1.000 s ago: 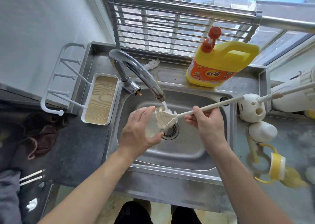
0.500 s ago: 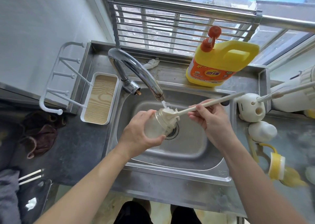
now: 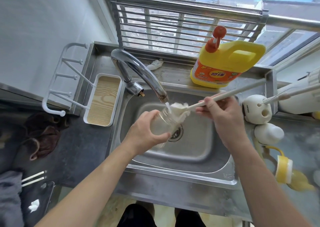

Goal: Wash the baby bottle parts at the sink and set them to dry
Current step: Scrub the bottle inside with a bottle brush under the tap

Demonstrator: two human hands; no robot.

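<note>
**A:** Where's the bottle (image 3: 161, 124) right now?

**B:** Over the sink (image 3: 173, 171) drain. Left hand (image 3: 147, 134) is wrapped round it, mouth tilted up toward the tap (image 3: 138, 71). Right hand (image 3: 223, 117) pinches the brush (image 3: 177, 109), head at the mouth, handle running toward the back right corner. The detergent jug (image 3: 225, 66) label's too blurry to read.

Bottle (image 3: 161, 124) under tap (image 3: 138, 71), over sink (image 3: 199, 150)

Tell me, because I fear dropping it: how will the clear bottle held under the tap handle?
Probably slippery: water from the tap runs onto the clear bottle, so the left hand needs a firm grip. Likely light and stiff: it is see-through and holds its shape in the hand. Laid down, its round body would probably roll.
</note>
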